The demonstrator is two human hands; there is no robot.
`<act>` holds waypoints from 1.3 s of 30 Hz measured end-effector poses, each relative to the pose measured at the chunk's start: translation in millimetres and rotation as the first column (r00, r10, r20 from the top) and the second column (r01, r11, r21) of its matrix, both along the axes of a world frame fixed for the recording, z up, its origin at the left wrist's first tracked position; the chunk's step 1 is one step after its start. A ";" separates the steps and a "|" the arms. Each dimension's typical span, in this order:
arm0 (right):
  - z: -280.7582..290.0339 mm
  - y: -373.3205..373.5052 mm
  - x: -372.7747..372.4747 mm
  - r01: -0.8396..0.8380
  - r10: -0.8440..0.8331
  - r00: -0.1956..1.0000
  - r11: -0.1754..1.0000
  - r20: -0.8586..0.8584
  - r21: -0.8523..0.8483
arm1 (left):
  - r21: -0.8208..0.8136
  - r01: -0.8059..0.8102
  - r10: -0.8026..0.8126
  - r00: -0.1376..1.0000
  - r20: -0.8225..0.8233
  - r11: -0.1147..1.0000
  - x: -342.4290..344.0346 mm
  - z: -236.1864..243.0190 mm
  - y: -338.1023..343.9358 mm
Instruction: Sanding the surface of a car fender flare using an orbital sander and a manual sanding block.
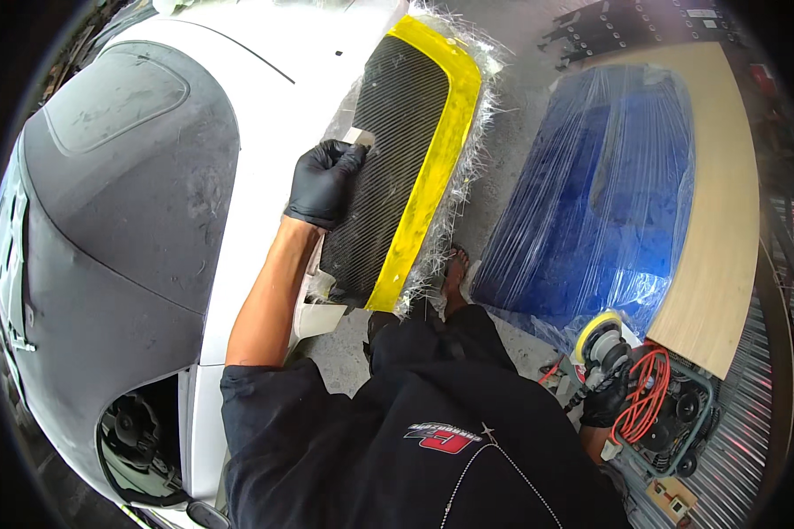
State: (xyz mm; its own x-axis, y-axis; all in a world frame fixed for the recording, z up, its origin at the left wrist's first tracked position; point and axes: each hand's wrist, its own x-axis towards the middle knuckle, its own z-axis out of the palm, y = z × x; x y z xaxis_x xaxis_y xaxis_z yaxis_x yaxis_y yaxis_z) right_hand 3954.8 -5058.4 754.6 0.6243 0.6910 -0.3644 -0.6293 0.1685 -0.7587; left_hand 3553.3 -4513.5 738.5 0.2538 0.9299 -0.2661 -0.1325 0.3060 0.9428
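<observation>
My left hand [325,183], in a black glove, pinches a small pale strip [358,137] at the left edge of a dark woven carbon-fibre panel [386,154]. A bright yellow border [461,106] runs along the panel's top, right and bottom, with frayed clear fibres outside it. The panel lies against a white car body [273,115]. My right hand [602,401], also gloved in black, grips a polisher [602,353] with a round yellow-rimmed pad, held low at the right over the end of a plastic-wrapped blue panel [582,203].
A grey soft top [123,238] covers the car at left. A pale wooden board [719,220] supports the blue panel. An orange cord [648,388] coils on equipment at lower right. Corrugated metal [745,414] is at far right. My bare foot [457,269] stands on concrete between car and panel.
</observation>
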 end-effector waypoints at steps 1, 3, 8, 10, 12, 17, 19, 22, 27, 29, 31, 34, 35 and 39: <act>6.6 11.6 -6.9 0.056 -0.058 0.998 0.994 -0.025 -0.093 | 0.003 -0.001 0.001 1.000 0.001 1.000 2.3 1.2 1.6; 14.8 29.1 -17.9 0.149 -0.145 0.989 0.976 0.040 -0.159 | 0.008 -0.007 0.007 1.000 0.022 1.000 4.0 8.3 2.8; 6.8 21.7 -11.5 0.055 0.028 0.952 0.964 0.305 -0.260 | -0.034 -0.031 0.033 0.997 0.070 0.999 -1.2 24.5 1.5; 12.9 31.7 -10.7 0.054 -0.011 0.977 0.980 0.213 -0.194 | -0.041 -0.046 0.052 0.990 0.134 0.998 -1.3 26.5 -0.1; 13.4 40.9 -8.1 0.062 -0.046 0.992 0.989 0.115 -0.132 | -0.065 -0.027 0.032 0.996 0.083 0.998 -2.5 29.8 -2.4; 12.5 54.4 -5.1 0.138 -0.086 0.971 0.965 0.224 -0.224 | -0.011 0.095 -0.096 0.992 -0.083 0.995 -14.1 2.8 2.9; 7.6 43.7 3.8 0.166 -0.120 0.963 0.970 0.243 -0.180 | 0.011 0.129 -0.126 0.980 -0.152 0.992 -10.3 -16.8 4.7; 13.4 53.6 3.9 0.203 -0.186 0.978 0.959 0.098 -0.196 | -0.055 0.231 -0.237 0.929 -0.285 0.971 8.1 -41.7 -4.2; 18.7 50.3 -1.3 0.202 -0.178 0.976 0.955 0.129 -0.216 | 0.023 0.385 -0.343 0.846 -0.408 0.923 21.5 -118.4 2.0; 18.4 44.3 -3.1 0.220 -0.191 0.971 0.949 0.143 -0.225 | -0.047 0.431 -0.404 0.795 -0.452 0.901 35.3 -115.4 2.2; 17.7 42.5 -3.9 0.231 -0.199 0.968 0.945 0.152 -0.233 | 0.006 0.516 -0.449 0.752 -0.482 0.857 46.0 -114.4 5.0; 22.7 34.2 -8.2 0.253 -0.209 0.961 0.930 0.181 -0.268 | 0.017 0.596 -0.512 0.703 -0.494 0.803 63.6 -118.4 14.7; 22.5 33.3 -8.9 0.262 -0.215 0.958 0.925 0.188 -0.275 | 0.056 0.615 -0.514 0.703 -0.492 0.787 65.5 -121.4 15.1; 24.0 20.1 -11.1 0.358 -0.264 0.917 0.876 0.298 -0.324 | 0.010 0.658 -0.577 0.667 -0.472 0.753 74.6 -116.5 20.6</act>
